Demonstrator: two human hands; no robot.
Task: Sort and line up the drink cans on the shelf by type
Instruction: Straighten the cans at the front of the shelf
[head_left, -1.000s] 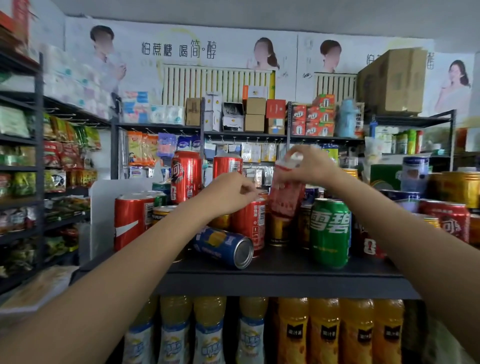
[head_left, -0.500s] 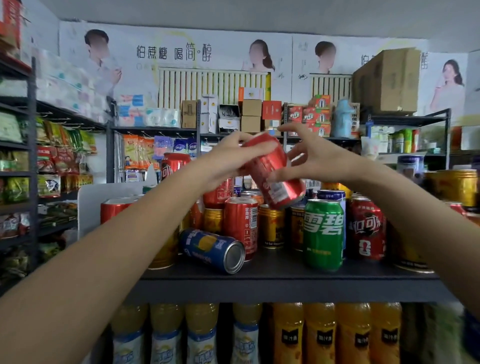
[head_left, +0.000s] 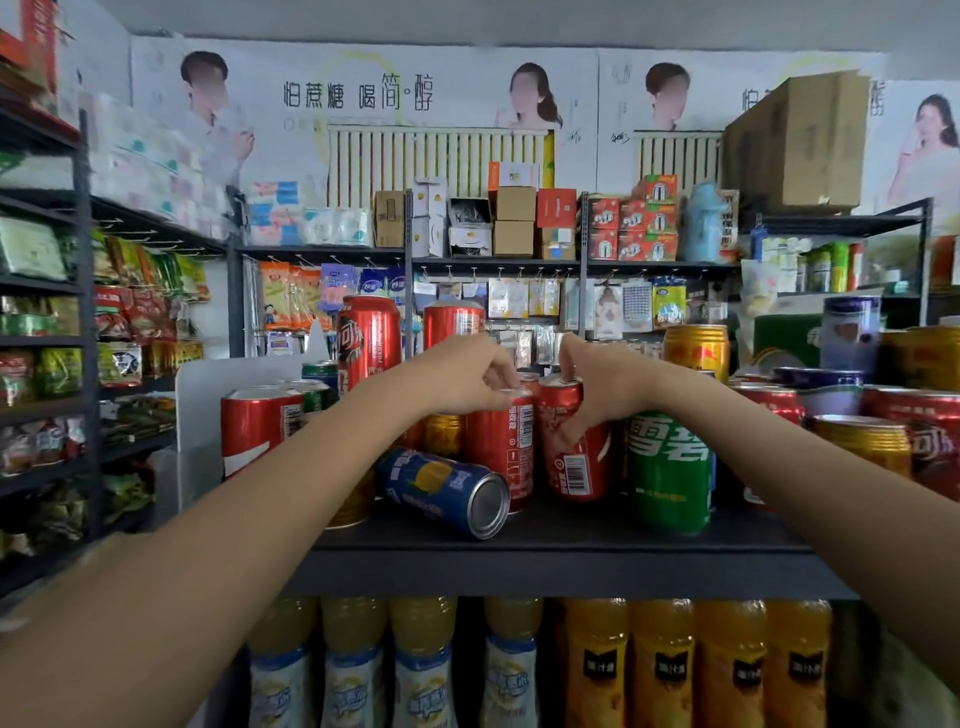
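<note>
Up front, two hands: right (head_left: 597, 384) gripped one red can (head_left: 574, 447); left (head_left: 467, 379) clenched atop another (head_left: 501, 447); one blue can (head_left: 447, 491) toppled.

Both arms reach over a dark shelf (head_left: 571, 525) crowded with drink cans. The right hand (head_left: 602, 384) grips a tilted red can (head_left: 574, 447) near its top; the left hand (head_left: 467, 374) rests curled on an upright red can (head_left: 501, 447) just beside it. A blue can (head_left: 441, 488) lies on its side in front, a green can (head_left: 670, 467) standing at right.
</note>
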